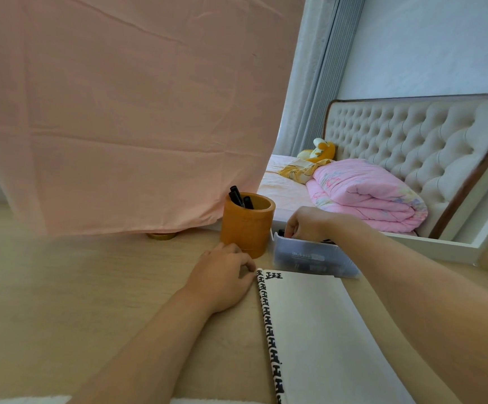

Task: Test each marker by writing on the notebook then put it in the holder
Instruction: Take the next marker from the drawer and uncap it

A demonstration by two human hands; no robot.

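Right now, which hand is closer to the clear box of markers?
Right. The right hand reaches into the clear box; the left hand rests beside the notebook, left of the box.

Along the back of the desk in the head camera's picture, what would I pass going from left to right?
Small gold round object peeking from under the pink cloth → orange holder with black markers standing in it → clear plastic box, with the right hand reaching into it.
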